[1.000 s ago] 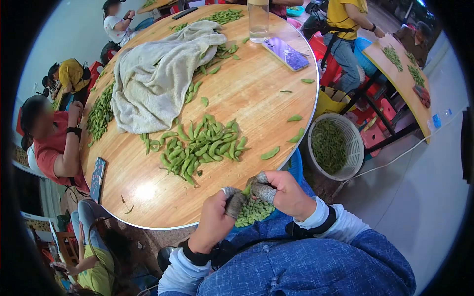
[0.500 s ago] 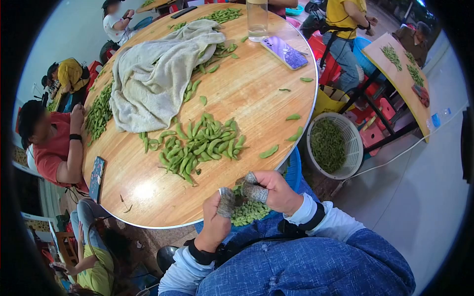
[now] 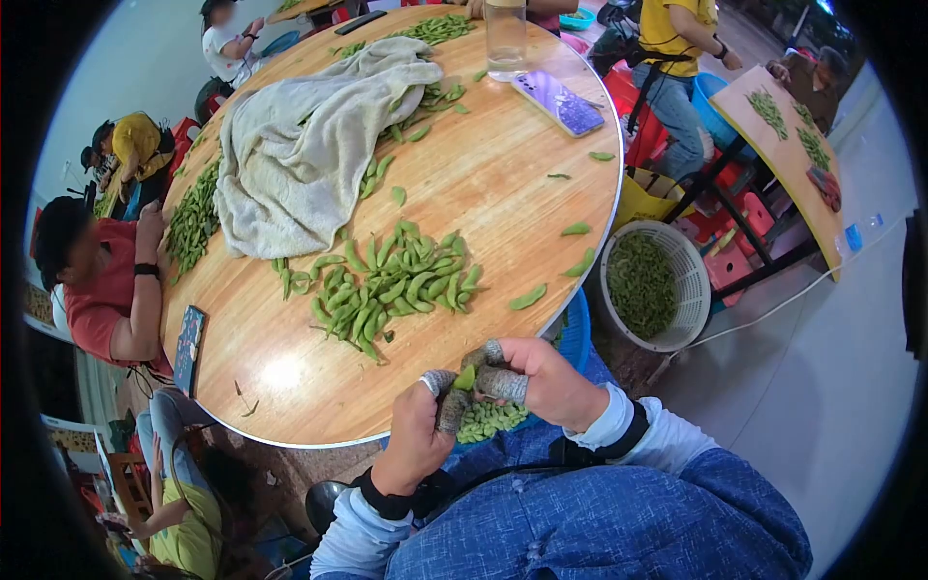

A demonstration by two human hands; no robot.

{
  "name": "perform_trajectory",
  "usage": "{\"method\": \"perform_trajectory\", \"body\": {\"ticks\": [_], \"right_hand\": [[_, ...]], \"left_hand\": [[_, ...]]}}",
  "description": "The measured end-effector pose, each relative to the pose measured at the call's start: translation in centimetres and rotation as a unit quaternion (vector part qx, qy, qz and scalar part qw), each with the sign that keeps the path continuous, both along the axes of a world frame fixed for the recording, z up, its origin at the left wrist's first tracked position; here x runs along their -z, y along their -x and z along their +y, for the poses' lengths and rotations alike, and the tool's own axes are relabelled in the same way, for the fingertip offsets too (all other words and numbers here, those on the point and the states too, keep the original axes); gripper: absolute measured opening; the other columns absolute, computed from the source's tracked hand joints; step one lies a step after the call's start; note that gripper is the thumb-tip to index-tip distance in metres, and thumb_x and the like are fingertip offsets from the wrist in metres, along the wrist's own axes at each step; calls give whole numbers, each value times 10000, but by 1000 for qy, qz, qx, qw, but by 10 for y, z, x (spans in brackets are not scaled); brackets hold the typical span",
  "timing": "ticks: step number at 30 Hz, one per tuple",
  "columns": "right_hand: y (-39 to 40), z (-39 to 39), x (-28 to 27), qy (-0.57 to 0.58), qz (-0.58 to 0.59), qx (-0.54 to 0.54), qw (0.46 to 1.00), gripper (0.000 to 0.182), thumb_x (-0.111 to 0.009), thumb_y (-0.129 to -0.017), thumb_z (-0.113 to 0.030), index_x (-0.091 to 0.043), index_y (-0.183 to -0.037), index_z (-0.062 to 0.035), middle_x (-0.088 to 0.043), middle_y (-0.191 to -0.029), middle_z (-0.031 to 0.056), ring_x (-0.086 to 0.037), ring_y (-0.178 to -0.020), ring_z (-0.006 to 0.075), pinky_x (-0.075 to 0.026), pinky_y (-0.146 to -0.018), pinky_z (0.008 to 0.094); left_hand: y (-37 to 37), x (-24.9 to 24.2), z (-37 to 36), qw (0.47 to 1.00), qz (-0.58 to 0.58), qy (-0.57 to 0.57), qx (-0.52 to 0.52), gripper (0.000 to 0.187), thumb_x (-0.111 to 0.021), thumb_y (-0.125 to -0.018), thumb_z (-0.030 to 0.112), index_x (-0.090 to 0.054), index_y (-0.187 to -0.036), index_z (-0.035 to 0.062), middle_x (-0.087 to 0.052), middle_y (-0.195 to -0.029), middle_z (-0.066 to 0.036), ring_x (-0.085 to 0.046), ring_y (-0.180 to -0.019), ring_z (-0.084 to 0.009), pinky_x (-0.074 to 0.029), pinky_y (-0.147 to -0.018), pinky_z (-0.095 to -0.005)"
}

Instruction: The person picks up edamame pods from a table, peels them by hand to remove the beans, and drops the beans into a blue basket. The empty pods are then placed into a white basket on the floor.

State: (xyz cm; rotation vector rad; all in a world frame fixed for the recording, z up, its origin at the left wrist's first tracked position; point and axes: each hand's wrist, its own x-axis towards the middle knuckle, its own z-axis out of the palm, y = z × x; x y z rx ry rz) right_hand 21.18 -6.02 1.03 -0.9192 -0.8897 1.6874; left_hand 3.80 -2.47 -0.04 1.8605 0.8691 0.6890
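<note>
A green soybean pod (image 3: 466,378) is pinched between my two hands, just past the table's near edge. My left hand (image 3: 418,430) is closed on its left side, with grey wrapping round the thumb and a finger. From the right, my right hand (image 3: 551,387) grips the same pod with similarly wrapped fingers, which partly cover it. Shelled green beans (image 3: 491,420) lie below my hands in a container over my lap. A loose pile of soybean pods (image 3: 396,285) rests on the round wooden table (image 3: 503,213) beyond my hands.
On the table are a grey towel (image 3: 300,145) over more pods, a glass bottle (image 3: 506,43), a purple phone (image 3: 558,102) and a dark phone (image 3: 189,350). A white basket (image 3: 691,290) of green pods stands on the floor, right. Several people sit around.
The pod now shows between my fingertips, where it was not clearly visible before. My left thumb and finger have shifted, and my right hand has moved slightly right.
</note>
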Motion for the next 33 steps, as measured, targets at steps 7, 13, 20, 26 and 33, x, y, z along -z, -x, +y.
{"method": "perform_trajectory", "body": {"ticks": [7,13,20,26,33], "right_hand": [[2,1,4,-11,-15,-1,1000,147,-513,-837,-57,-552,-955,21,-567,-836,-1,-510,-772,67,-427,-708,220],[1,0,11,-34,-4,-10,999,135,-517,-837,-63,-556,-933,23,-578,-847,10,-514,-783,68,-427,-720,221],[8,3,23,-107,31,19,994,140,-524,-831,-50,-552,-945,26,-589,-859,24,-523,-802,82,-426,-739,236],[1,2,17,-157,-101,17,982,137,-529,-826,-56,-553,-931,28,-596,-839,33,-525,-805,80,-431,-722,235],[-3,1,7,-107,-130,18,985,96,-519,-804,-51,-551,-854,25,-572,-754,24,-499,-732,77,-425,-664,244]], "left_hand": [[1,9,0,990,65,-127,-9,203,-589,-651,-3,-510,-837,-17,-541,-667,-180,-535,-617,-371,-423,-534,-375],[3,10,-4,997,0,-80,-10,134,-557,-731,34,-503,-849,-2,-536,-655,-140,-537,-570,-289,-413,-514,-332],[-8,17,-12,941,-193,266,-77,286,-458,-873,332,-503,-871,49,-484,-608,5,-414,-513,-85,-306,-456,-225],[-5,18,-6,790,-346,503,-56,203,-506,-863,246,-502,-840,44,-463,-641,19,-396,-520,-70,-321,-474,-203],[-7,-3,-2,982,-83,169,9,186,-524,-847,205,-528,-868,21,-520,-713,4,-469,-629,-72,-386,-559,-205]]}}
